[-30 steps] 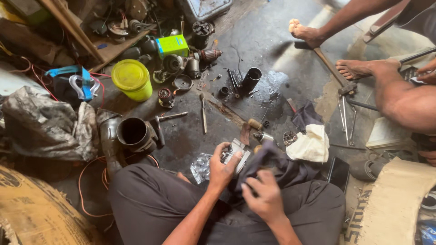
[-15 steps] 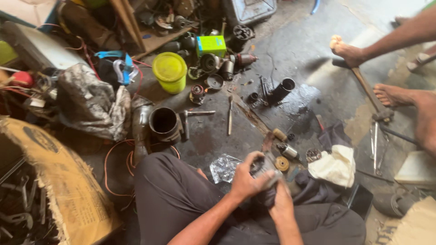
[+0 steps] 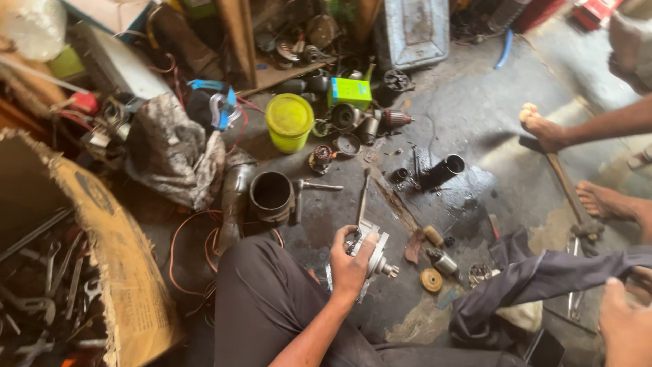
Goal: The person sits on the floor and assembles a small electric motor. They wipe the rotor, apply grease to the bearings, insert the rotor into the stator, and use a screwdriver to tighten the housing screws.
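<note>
Oily concrete floor point(image 3: 475, 129) around us, parts strewn everywhere. Our left hand point(image 3: 350, 265) wraps its fingers round a small metal motor part point(image 3: 373, 250) above our knee; our right hand point(image 3: 625, 326) grips a dark rag point(image 3: 536, 282) (pulled aside) — wiping looks paused, many pieces lie loose.

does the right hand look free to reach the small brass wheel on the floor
Probably not right away: the right hand grips the dark cloth, which stretches between it and the brass wheel. The wheel itself lies uncovered.
</note>
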Tool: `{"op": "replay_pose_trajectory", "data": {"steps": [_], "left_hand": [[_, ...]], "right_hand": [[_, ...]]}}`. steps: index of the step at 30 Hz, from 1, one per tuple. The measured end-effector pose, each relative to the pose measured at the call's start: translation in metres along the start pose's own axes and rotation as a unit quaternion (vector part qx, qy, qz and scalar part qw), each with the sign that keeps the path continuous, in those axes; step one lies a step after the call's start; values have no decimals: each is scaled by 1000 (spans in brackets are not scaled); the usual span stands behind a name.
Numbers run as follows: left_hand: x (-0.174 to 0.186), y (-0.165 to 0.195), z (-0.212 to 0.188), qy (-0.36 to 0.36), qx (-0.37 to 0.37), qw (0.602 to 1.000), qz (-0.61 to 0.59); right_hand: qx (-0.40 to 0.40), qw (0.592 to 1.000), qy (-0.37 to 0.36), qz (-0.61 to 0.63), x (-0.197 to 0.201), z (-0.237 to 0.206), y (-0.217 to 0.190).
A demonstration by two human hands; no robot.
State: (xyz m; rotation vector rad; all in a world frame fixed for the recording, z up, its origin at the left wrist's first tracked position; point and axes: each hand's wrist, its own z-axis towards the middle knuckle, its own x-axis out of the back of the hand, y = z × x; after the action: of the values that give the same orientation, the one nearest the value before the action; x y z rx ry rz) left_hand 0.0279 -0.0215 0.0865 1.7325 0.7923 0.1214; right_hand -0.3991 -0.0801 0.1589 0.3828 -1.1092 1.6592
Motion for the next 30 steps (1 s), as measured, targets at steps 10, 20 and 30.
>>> {"op": "replay_pose_trajectory", "data": {"steps": [10, 20, 30], "left_hand": [[65, 60, 20, -120, -160, 976, -90], [124, 74, 66, -41, -89, 920, -380], [128, 75, 67, -124, -23, 895, -429]], "right_hand": [[97, 880, -441, 145, -194, -136, -228], [222, 870, -402, 181, -314, -172, -410], [108, 959, -144, 220, -184, -154, -319]]}}
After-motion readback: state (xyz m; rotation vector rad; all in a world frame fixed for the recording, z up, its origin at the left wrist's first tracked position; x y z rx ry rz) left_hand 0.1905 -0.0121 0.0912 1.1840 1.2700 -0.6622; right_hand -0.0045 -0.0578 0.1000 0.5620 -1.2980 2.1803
